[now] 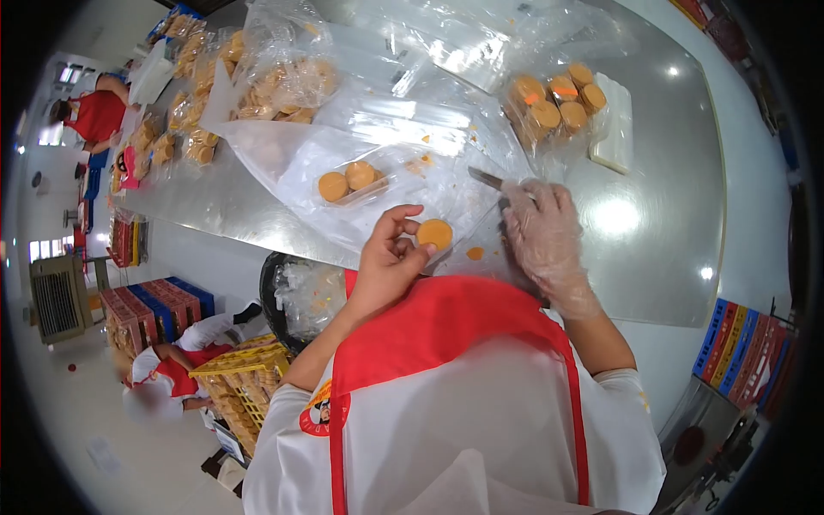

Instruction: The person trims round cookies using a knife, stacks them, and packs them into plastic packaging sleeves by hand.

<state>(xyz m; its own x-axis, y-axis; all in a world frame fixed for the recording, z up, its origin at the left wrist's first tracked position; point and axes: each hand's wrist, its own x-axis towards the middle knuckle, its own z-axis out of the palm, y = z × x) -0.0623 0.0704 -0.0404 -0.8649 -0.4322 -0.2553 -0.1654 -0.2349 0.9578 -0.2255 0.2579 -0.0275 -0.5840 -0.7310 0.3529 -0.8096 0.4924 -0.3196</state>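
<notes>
My left hand (393,260), bare, pinches a round golden-brown biscuit (435,233) between thumb and fingers, its flat face turned up toward me. In a clear plastic glove, my right hand (542,227) grips a small knife (486,178); the blade points up and to the left, and the handle is hidden in the fist. Knife and biscuit are apart. Just beyond my left hand, a few more biscuits (334,186) lie with a strip of clear plastic on a white plastic sheet (292,159). Orange crumbs (475,254) are scattered between my hands.
A clear bag of round biscuits (544,114) sits at the far right beside a white stack of bags (611,129). More bagged biscuits (283,90) crowd the steel table's (661,197) left. A bin (273,296) stands below its near edge. Two other people work at left.
</notes>
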